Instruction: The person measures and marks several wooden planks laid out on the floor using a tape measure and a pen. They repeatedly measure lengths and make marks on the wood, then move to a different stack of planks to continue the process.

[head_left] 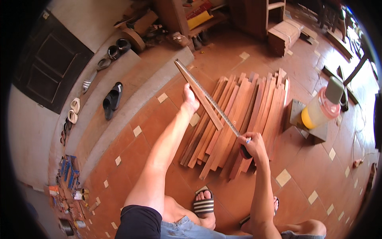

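Observation:
My left hand [191, 99] is closed around a narrow wooden strip [209, 111], which it holds up at a slant above the floor. A pulled-out steel tape blade [223, 116] runs from the strip's far end down to my right hand [254, 144]. That hand grips the tape measure [245, 152], whose dark red and black case shows below the fingers. Between the right fingers is also a small white and blue pen-like thing [248, 140]. Beneath both hands, a pile of reddish-brown wooden strips [238, 115] lies side by side on the tiles.
Right of the pile, a plastic jug [322, 105] with yellow at its base stands on a wooden block [296, 115]. Black slippers [113, 99] rest on the curved step at left. A bundle of boards [284, 36] lies at the back. Tools [68, 171] clutter the lower left.

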Tool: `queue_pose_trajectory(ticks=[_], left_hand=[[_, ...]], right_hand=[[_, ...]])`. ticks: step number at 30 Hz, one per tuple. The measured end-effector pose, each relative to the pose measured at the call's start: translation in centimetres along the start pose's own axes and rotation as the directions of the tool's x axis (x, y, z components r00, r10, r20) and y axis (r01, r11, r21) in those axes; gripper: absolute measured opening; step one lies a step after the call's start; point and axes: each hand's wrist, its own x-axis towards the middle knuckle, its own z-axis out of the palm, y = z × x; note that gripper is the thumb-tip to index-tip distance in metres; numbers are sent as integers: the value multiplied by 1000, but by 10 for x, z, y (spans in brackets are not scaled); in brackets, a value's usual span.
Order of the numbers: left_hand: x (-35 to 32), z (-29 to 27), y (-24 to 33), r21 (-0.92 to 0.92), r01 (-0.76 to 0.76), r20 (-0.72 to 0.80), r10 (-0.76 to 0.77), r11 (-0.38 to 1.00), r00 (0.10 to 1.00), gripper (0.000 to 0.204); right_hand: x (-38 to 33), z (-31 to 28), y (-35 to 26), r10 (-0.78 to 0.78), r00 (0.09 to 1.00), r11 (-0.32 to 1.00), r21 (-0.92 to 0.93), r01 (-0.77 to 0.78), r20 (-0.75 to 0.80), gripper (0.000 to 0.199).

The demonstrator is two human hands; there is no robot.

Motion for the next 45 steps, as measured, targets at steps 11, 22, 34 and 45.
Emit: queue_pose_trajectory(ticks=[11,22,34,45], left_hand=[[4,-4,-7,-9,5,19,-5,1000,1000,40],[-14,6,-6,26,7,-7,-7,1000,1000,31],[-46,31,-27,70,-5,50,2,998,999,27],[-42,31,-38,86,-12,93,4,996,996,29]], right_hand=[[-5,6,-8,115,993,993,-28,-115,-3,32],[-6,9,-6,122,992,993,2,-122,32,26],[2,11,3,101,991,967,226,-119,90,31],[2,1,7,130,983,937,308,-164,128,25]])
